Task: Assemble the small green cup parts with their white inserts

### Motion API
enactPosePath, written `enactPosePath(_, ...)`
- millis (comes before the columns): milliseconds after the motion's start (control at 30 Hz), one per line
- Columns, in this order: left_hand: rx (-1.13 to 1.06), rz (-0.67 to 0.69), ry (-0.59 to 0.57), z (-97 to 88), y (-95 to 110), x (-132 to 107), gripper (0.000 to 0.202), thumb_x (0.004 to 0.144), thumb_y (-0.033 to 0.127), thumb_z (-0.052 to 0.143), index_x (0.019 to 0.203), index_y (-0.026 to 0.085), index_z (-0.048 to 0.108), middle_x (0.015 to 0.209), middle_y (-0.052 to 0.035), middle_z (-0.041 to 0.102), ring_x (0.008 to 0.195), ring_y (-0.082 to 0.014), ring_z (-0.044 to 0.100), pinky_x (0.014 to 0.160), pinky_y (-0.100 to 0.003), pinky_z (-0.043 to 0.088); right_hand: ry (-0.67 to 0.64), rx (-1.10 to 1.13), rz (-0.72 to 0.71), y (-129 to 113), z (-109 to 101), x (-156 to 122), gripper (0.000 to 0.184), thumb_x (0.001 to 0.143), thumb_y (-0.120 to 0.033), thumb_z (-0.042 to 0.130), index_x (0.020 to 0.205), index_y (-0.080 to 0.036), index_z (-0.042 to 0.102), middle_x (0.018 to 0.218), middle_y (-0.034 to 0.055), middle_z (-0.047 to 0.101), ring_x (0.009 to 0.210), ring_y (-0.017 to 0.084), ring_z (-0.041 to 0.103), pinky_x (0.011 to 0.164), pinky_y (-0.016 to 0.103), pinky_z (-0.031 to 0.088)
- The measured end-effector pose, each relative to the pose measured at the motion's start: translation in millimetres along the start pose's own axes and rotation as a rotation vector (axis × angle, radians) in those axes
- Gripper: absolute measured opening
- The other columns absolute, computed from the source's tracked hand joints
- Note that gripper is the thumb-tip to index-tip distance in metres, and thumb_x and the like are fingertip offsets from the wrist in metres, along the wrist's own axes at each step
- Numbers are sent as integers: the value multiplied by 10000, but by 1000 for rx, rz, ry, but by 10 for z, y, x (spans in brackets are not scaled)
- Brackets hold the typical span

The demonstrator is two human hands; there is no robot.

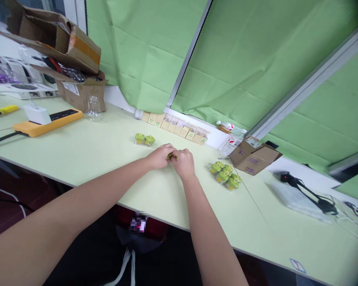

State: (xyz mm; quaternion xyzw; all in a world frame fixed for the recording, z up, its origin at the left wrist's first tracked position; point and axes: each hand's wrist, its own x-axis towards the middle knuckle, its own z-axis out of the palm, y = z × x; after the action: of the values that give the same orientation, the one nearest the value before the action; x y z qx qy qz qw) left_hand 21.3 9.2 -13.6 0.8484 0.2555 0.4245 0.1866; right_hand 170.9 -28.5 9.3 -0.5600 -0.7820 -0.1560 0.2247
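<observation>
My left hand point(160, 156) and my right hand point(184, 162) meet over the pale green table point(86, 151), fingers pinched together on one small green item point(170, 156), mostly hidden by my fingers. Two similar small green pieces point(144, 139) stand just beyond my left hand. A pile of several more in clear wrappers point(226, 175) lies to the right of my right hand. A row of small tan and green boxes point(175, 126) lines the wall behind.
An orange power strip point(47, 121) with a white adapter lies at the left, near a clear jar point(93, 109) and open cardboard cartons point(59, 43). A small brown box point(254, 154), plastic bottle point(231, 143) and black cables point(313, 196) sit to the right. Green curtains hang behind.
</observation>
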Motion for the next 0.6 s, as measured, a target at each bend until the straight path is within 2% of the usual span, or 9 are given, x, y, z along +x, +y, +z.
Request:
enactPosePath(233,-10,-10,9,21,-39,-10,407,683,24,515,1029,184,654,1045,-71,590,951,-204,601,836,-329,497,-4,79,1,6,14,5,212,816,-139,530,718,-231,694,744,39,696,713,195,488,723,313,341)
enactPosePath(433,-5,-24,73,24,-61,17,412,697,40,527,1072,176,631,1061,-72,583,931,-194,606,837,-318,498,49,169,13,-9,-42,-11,226,892,-189,485,887,-252,702,802,28,708,809,211,546,735,300,374)
enactPosePath(600,23,-54,74,-10,-8,11,397,715,56,530,1073,195,628,1063,-62,588,916,-195,608,807,-318,499,59,257,82,7,-30,-2,178,870,-211,552,966,-258,695,877,13,724,860,203,579,755,290,404)
